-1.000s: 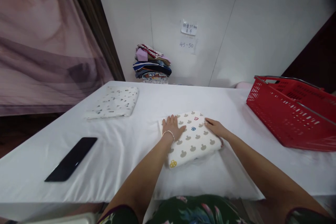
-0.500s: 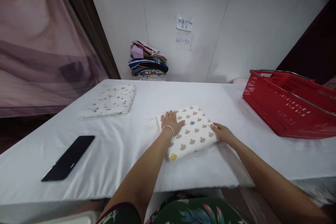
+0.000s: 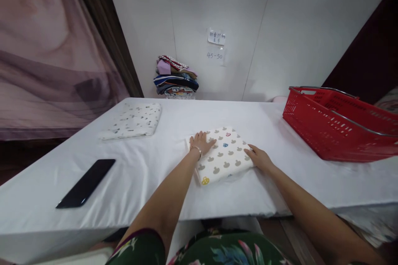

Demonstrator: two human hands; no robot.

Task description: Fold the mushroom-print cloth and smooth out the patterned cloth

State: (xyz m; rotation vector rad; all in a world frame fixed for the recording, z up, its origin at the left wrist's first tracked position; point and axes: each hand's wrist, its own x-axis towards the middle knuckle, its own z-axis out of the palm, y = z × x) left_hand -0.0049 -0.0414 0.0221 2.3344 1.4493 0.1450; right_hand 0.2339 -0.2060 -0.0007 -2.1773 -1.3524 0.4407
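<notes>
So the white-draped table [image 3: 242, 116] is mostly smooth fabric, with soft ripples around the front left. Red plastic basket [image 3: 306, 134] on the right: slanted, perforated walls, thin metal handles. The mushroom-print cloth [image 3: 231, 155] sits mid-table between the hands, folded into a thick, soft-edged, kinda skewed square. Speckled cloth [image 3: 137, 120] lies folded flat at back left, and nearer there's a glossy black slab [image 3: 87, 184]. Left hand [image 3: 200, 143] is palm down, fingers spread on the print; right hand [image 3: 260, 159] touches its right edge, can't tell if it's pinching.
</notes>
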